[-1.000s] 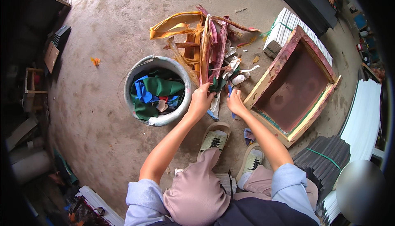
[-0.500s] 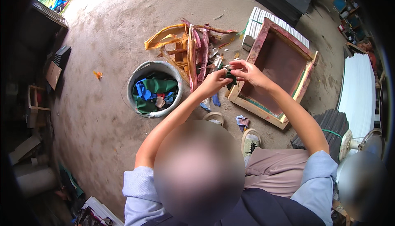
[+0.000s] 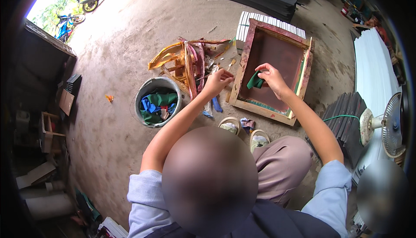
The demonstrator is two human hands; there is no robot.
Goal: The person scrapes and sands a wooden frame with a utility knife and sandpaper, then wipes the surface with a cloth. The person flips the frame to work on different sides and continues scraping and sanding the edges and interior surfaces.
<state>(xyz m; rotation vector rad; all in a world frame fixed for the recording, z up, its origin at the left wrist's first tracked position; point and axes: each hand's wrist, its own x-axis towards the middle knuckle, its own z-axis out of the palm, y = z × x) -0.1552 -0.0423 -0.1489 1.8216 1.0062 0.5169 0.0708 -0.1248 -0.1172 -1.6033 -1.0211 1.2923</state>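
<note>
Pinching green cloth [image 3: 255, 80] in the right hand [image 3: 268, 74], above the framed screen [image 3: 279, 49]. Keeping the left hand [image 3: 220, 82] half open, just left of the screen. Left of it also, on the stained concrete floor [image 3: 104, 125], seeing a bucket [image 3: 152, 82] of cloth pieces; far right, a fan [image 3: 392, 125]. Compared with half second ago, having separated both hands and carried the green cloth over the screen.

The held cloth [image 3: 255, 81] is right of the bucket [image 3: 151, 82].
</note>
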